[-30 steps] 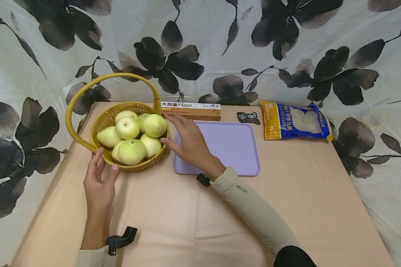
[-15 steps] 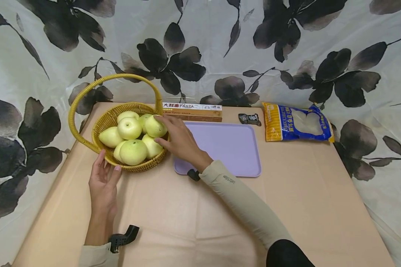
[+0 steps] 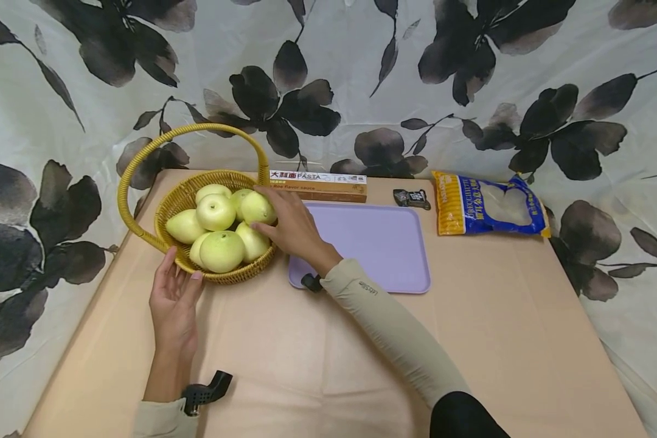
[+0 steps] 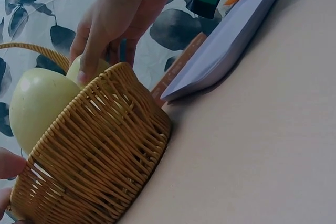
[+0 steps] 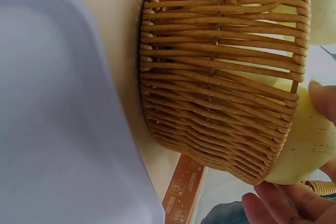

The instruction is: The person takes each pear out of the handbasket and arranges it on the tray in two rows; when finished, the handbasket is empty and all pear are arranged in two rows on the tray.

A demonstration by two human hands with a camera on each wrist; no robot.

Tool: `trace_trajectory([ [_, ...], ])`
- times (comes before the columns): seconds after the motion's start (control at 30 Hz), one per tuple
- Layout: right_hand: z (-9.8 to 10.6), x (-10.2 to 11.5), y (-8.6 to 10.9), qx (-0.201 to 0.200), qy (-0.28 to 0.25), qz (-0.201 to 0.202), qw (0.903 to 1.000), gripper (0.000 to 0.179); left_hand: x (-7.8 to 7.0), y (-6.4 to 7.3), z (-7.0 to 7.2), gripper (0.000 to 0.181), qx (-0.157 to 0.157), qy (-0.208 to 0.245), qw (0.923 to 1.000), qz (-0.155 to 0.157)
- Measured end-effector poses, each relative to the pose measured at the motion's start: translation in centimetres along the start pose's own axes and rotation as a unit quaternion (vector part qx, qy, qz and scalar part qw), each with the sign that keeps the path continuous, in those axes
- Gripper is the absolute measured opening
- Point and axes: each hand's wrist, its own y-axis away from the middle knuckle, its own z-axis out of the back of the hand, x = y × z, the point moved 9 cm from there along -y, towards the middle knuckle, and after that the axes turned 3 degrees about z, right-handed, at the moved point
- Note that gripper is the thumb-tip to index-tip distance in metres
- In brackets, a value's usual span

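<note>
A yellow woven basket [image 3: 235, 278] with a tall arched handle [image 3: 123, 194] holds several pale green pears [image 3: 222, 251]. My right hand [image 3: 295, 228] reaches over its right rim. Thumb and fingers hold a speckled pear [image 5: 307, 140] from both sides in the right wrist view; this pear still lies at the rim among the others. My left hand [image 3: 175, 313] is at the basket's near left side, fingers fairly straight and thumb apart. In the left wrist view its fingertips [image 4: 9, 163] touch the basket wall [image 4: 100, 145], while most of the hand is out of view.
Right of the basket lies a lilac tray [image 3: 372, 243], partly under my right forearm. Behind it is a pasta box [image 3: 317, 187]. A small black packet [image 3: 412, 199] and a blue and yellow bag [image 3: 490, 204] lie farther right. Floral cloth [image 3: 361, 91] hangs behind the table.
My right hand has moved left from beside the basket rim onto the right-hand pear and its fingers have closed round it. The left hand stays at the basket. The whole view has shifted slightly.
</note>
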Motion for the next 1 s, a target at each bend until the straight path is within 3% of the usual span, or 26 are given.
trace_trajectory([
  [0.23,0.7,-0.1,0.5,-0.012,-0.017,0.000,0.9998,0.072,0.1,0.0,-0.1,0.072,-0.003,0.006,1.0000,0.000],
  [0.47,3.2,-0.6,1.5,-0.070,-0.069,0.006,0.9951,0.071,-0.1,-0.1,-0.2,0.072,-0.002,0.012,0.9999,-0.003],
  [0.7,5.5,-3.6,2.5,-0.105,-0.099,-0.023,0.9893,0.071,-0.1,-0.2,-0.1,0.072,-0.003,0.013,0.9999,-0.009],
  [1.0,4.7,-8.0,2.7,-0.075,-0.083,-0.083,0.9902,0.069,-0.1,-0.1,-0.1,0.072,-0.002,0.006,0.9999,-0.011],
])
